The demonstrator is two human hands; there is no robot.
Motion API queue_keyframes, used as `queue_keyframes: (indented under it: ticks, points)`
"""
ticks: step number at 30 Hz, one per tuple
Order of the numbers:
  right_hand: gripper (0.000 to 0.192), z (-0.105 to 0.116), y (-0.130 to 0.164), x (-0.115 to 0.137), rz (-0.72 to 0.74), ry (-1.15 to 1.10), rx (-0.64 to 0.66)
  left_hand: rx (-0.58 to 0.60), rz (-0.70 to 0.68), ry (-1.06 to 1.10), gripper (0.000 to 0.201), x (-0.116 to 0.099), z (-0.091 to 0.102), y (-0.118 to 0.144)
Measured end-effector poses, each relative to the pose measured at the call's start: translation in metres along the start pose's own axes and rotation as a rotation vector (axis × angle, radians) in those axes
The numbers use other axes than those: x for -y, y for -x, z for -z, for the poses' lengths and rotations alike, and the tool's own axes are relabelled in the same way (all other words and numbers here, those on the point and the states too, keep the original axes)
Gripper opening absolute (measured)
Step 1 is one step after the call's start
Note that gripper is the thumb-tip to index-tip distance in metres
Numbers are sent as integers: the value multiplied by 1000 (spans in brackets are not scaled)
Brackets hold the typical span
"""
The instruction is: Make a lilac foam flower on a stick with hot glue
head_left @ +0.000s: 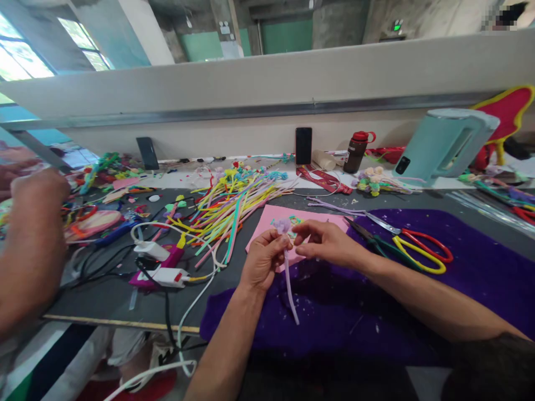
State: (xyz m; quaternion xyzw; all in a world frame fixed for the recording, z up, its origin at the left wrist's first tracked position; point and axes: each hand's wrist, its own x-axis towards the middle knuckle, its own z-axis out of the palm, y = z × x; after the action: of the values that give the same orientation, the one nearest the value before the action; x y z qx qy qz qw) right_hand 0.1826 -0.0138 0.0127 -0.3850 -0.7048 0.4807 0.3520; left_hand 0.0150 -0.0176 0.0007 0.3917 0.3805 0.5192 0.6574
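Currently both hands work at mid-table over the purple felt cloth (pixel 480 278); left hand (pixel 262 259) is pinched closed on a lilac pipe cleaner (pixel 289 281) just below its coiled, fluffy top (pixel 282 225); the stem hangs down from the fingers and ends loose over the cloth; right hand (pixel 326 242) sits just beside the left, thumb and forefinger narrowed at the same top end; whether they actually clamp the coil I cannot tell, contact point is hidden behind the fingertips.

Pink sheet (pixel 267 220) lies flat directly behind the hands, partly under them; something small and teal sits on it, too small to identify.

Right of the hands: scissors with red and yellow handles (pixel 422 250) lie on the cloth, blades pointing left toward the pink sheet, near the right wrist but not touching it.

Left of the hands: a loose heap of coloured pipe cleaners (pixel 225 209), yellow, green, pink, fanned across the grey tabletop (pixel 104 295); white chargers and cables (pixel 165 267) tangled in front of that heap, one cable drooping off the near table edge.

Back edge: two dark phones (pixel 303 146) propped against the wall; brown bottle with red cap (pixel 356 151); pale teal kettle (pixel 449 142) far right.

Far left: another person's forearm and hand (pixel 35 195), well apart from the wearer's hands, over a clutter of coloured bits.
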Motion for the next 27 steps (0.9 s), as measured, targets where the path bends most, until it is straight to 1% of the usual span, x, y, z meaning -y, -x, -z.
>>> queue_keyframes:
  ticks: [2,4,9,18,23,27]
  points:
    - [54,7,-3,1,15,-70,-55,6,-20,-44,23,3,-2,2]
    - [61,10,-4,2,42,-112,-44,20,-49,-83,22,6,-3,3]
    - [54,5,1,9,93,-99,-49,56,-119,-167,19,10,-4,4]
    - [36,1,1,9,63,-237,-43,65,-123,-236,22,10,-4,4]
    - [34,0,1,12,56,-221,-55,64,-111,-243,24,10,-5,5]
    - [40,5,2,13,62,-137,-31,59,-88,-198,23,7,-7,6]
